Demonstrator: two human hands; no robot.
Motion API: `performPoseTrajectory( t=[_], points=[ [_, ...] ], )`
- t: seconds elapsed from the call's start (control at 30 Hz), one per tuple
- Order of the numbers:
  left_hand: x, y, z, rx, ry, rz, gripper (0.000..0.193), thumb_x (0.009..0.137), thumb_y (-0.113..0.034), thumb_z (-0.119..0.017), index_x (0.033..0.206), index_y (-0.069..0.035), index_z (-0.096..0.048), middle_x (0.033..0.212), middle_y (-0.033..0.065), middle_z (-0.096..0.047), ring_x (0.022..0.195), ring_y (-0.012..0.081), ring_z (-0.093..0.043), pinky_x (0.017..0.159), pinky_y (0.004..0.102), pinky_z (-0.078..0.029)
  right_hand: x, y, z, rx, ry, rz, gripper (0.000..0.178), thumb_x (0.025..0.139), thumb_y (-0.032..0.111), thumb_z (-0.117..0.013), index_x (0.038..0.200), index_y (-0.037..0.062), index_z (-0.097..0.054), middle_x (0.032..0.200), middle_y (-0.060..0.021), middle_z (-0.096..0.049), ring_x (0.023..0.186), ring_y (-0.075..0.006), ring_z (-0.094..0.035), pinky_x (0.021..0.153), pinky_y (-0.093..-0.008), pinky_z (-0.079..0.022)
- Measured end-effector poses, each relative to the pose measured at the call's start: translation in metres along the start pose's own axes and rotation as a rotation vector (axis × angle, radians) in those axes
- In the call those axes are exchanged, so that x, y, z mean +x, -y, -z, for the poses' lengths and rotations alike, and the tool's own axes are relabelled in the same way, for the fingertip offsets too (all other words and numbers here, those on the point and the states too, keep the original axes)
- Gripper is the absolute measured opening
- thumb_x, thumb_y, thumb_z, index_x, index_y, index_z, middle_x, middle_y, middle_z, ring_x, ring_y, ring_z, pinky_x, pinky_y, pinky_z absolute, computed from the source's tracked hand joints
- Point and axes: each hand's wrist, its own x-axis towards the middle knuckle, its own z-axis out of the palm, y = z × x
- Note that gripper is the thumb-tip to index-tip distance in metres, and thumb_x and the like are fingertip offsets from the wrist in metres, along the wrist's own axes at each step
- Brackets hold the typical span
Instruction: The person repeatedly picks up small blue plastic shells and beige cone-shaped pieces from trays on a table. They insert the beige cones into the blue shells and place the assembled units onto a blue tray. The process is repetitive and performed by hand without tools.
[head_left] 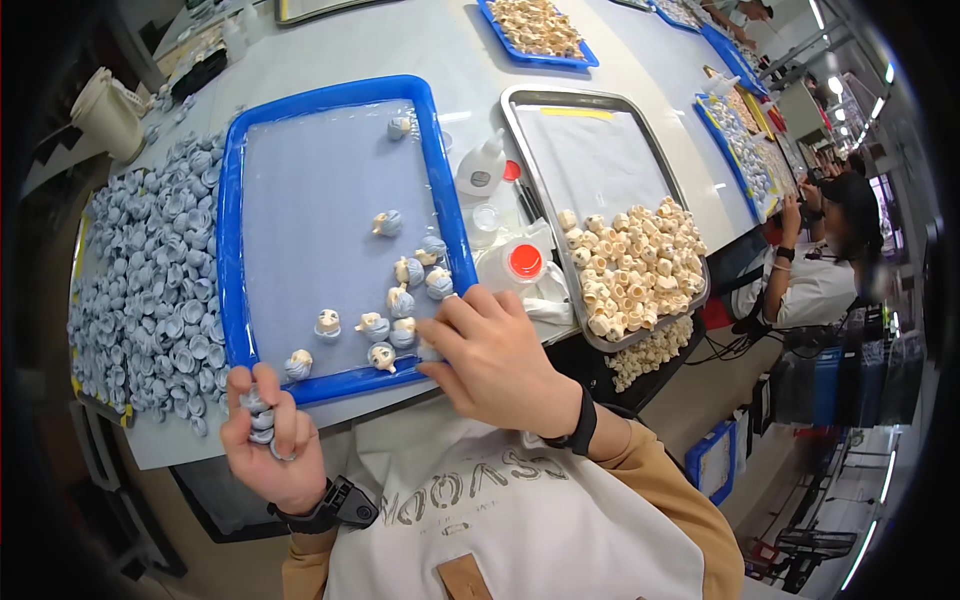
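My left hand (272, 450) is closed around several small blue-grey cup-shaped pieces (262, 422), held by the tray's near left corner. Over the near right corner of the blue-rimmed tray (335, 388), my right hand (505, 362) is curled, thumb and forefinger around something small and pale, mostly hidden. Beside those fingers lie several small doll heads with blue-grey caps (400, 300), one of them a capped head (382, 356) near the front rim. Another capped head (399, 127) sits alone at the tray's far end.
Left of the tray spreads a pile of blue-grey cups (150, 290). To the right, a metal tray (515, 100) holds cream doll heads (635, 265). Between the trays stand a squeeze bottle (482, 168) and a red-lidded jar (525, 262). A person (810, 270) sits farther right.
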Motion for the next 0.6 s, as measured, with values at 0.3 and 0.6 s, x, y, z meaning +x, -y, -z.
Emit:
performPoseTrajectory(
  t=[0.3, 0.6],
  points=[
    [0.0, 0.008, 0.0, 0.185, 0.129, 0.231, 0.032, 0.079, -0.013, -0.053, 0.106, 0.0, -0.043, 0.093, 0.0136, -0.046, 0.046, 0.0065, -0.034, 0.042, 0.02, -0.028, -0.017, -0.036, 0.06, 0.11, -0.404, -0.147, 0.026, 0.071, 0.0, -0.063, 0.097, 0.0031, -0.063, 0.089, -0.0114, -0.059, 0.078, -0.0262, -0.059, 0.067, -0.0367, -0.047],
    [0.0, 0.018, -0.019, 0.224, 0.079, 0.28, 0.031, 0.084, -0.018, -0.049, 0.104, 0.005, -0.049, 0.088, 0.0192, -0.058, 0.043, 0.0057, -0.034, 0.044, 0.0201, -0.03, -0.014, -0.234, 0.112, -0.345, 0.347, -0.733, 0.02, 0.072, 0.025, -0.065, 0.083, 0.0076, -0.068, 0.078, -0.0093, -0.067, 0.076, -0.0275, -0.064, 0.074, -0.0387, -0.046]
  ],
)
